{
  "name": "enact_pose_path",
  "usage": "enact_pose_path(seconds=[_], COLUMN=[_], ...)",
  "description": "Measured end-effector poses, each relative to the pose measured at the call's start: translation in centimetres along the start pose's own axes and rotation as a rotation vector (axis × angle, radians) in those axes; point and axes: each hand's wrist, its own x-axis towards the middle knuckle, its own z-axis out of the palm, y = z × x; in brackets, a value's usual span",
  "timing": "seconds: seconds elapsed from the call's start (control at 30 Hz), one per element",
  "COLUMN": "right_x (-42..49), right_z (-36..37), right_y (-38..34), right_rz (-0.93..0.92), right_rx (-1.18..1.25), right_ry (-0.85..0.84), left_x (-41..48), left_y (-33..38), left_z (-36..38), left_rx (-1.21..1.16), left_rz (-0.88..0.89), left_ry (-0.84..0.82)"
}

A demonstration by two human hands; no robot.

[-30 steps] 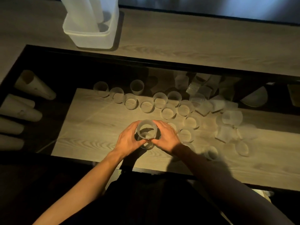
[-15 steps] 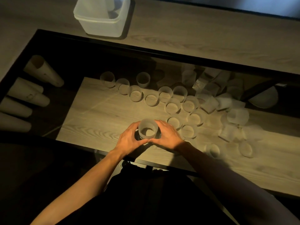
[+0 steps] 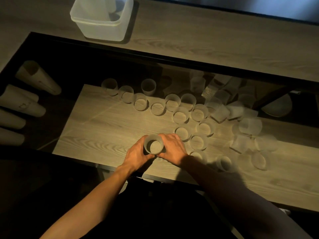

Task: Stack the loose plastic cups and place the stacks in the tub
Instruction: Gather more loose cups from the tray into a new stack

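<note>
Head view: frosted cup is upright, mouth up, over the wooden surface; whether it rests there or is lifted cannot be told. Left hand and right hand grip it from either side, fingers curled round its wall. Loose cups, some upright and some tipped, spread beyond and right of the frosted cup. Tub sits far beyond it, to the left. Cup stacks lie on their sides well left of it.

Dim, warm central light; dark edges
</note>
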Motion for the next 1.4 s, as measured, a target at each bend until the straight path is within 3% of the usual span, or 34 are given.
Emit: enact_pose_path(seconds=[0.4, 0.93, 1.13, 1.4], right_x=[-1.8, -7.4, -8.1, -7.2], right_z=[-6.1, -4.9, -4.1, -0.7], right_y=[2.1, 5.5, 5.5, 4.9], right_rz=[0.083, 0.148, 0.154, 0.208], right_rx=[0.362, 0.27, 0.255, 0.097], right_ry=[0.041, 0.117, 0.094, 0.073], left_x=[1.6, 1.3, 1.1, 0.9], left_y=[5.1, 7.0, 6.7, 5.5], left_z=[-1.7, 3.5, 3.8, 5.3], left_rx=[0.035, 0.055, 0.162, 0.108], left_rz=[0.21, 0.278, 0.289, 0.136], left_ry=[0.022, -0.128, -0.155, -0.203])
